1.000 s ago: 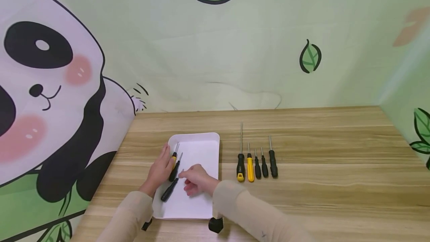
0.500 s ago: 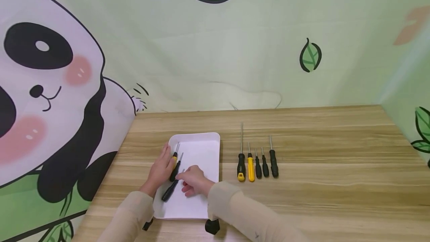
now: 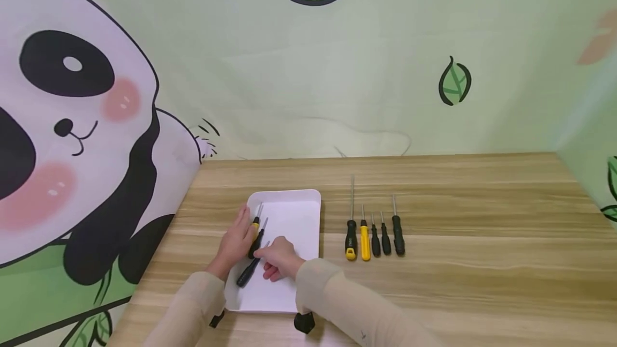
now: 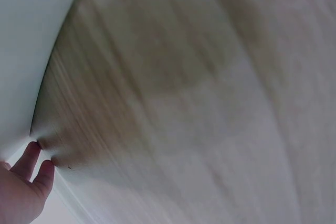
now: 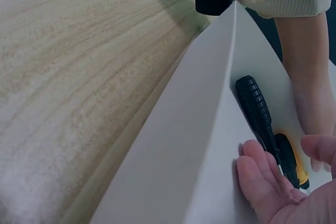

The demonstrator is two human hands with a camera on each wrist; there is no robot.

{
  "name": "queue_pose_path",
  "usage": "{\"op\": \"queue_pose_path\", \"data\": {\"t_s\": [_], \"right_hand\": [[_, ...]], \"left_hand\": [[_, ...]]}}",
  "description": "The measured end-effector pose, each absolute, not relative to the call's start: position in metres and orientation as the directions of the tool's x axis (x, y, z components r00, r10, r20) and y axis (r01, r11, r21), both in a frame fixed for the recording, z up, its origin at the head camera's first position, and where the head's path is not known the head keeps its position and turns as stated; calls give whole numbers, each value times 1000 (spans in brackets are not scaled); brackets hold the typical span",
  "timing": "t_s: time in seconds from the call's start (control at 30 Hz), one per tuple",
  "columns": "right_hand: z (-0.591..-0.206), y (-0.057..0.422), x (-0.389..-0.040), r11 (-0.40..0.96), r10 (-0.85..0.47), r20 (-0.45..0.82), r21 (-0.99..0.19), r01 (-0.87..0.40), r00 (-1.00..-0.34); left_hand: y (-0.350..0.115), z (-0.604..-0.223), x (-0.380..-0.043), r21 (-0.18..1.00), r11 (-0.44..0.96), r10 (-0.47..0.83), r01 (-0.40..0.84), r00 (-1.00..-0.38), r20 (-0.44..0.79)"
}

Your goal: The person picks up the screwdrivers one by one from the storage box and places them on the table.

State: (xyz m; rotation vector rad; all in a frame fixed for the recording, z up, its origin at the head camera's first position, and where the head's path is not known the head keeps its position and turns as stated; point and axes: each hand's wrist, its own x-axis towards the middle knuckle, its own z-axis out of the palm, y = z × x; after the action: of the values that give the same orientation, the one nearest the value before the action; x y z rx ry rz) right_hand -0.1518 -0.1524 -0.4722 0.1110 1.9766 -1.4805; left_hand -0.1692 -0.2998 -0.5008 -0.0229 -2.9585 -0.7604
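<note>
A white tray [image 3: 299,218] holds three screwdrivers near its left wall. My left hand [image 3: 235,242] grips that wall, thumb inside beside a screwdriver with a yellow-and-black handle [image 3: 255,223]. In the left wrist view, two fingertips [image 4: 44,166] reach the wood by the tray's edge. My right hand [image 3: 279,257] is inside the tray over the black screwdrivers. One finger points left across the shaft of the nearest black screwdriver [image 3: 247,274], the middle black screwdriver [image 3: 257,245] just beyond. The right wrist view shows the black ridged handle [image 5: 254,103] lying free, with thumb and fingers spread apart.
Right of the tray, several screwdrivers stand in a row on the wooden table [image 3: 472,218]: a long black-and-yellow screwdriver [image 3: 351,240], a yellow screwdriver [image 3: 365,240], and black ones such as the rightmost screwdriver [image 3: 398,234]. A printed panda backdrop [image 3: 366,68] rises behind.
The right hand has moved slightly left over the screwdrivers in the tray. The head view has shifted a little; the left hand, tray and screwdrivers keep their places.
</note>
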Motion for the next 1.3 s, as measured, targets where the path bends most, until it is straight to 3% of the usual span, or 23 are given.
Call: {"op": "queue_pose_path", "data": {"t_s": [0.23, 1.3], "right_hand": [[-476, -157, -157, 363, -307, -571, -810, 461, -762], [-483, -163, -162, 376, -323, -503, -845, 379, -801]], "left_hand": [[-300, -501, -170, 479, 877, -8, 40, -995, 99], [-298, -501, -169, 485, 874, -30, 30, -993, 116]]}}
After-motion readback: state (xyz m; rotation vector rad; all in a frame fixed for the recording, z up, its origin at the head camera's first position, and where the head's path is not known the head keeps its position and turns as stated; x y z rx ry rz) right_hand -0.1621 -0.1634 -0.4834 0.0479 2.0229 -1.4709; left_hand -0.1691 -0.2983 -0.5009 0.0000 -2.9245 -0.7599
